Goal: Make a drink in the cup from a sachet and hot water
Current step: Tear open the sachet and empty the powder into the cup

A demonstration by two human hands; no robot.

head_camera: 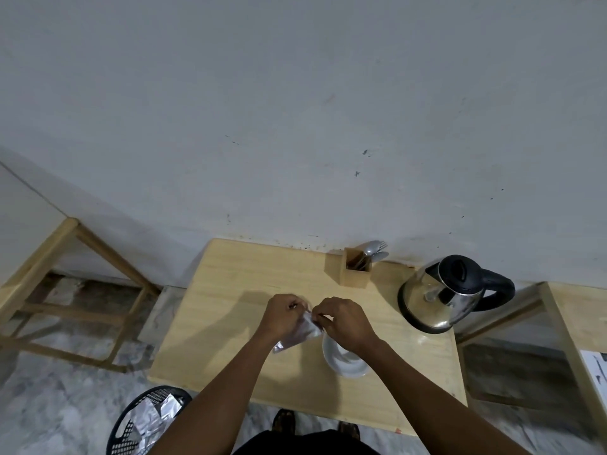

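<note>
Between both hands' fingers (297,307), a silver sachet (303,333) above the cup (341,362)

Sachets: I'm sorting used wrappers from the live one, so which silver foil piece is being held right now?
The sachet pinched at its top edge by the left hand and right hand, above the table; the other foil pieces lie in the black basket.

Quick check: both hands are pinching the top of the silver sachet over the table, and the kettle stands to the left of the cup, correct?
Not quite. In the head view the kettle stands to the right of the cup, toward the wall, not to its left. The rest holds: the left hand and right hand both pinch the top of the silver sachet over the table.
</note>
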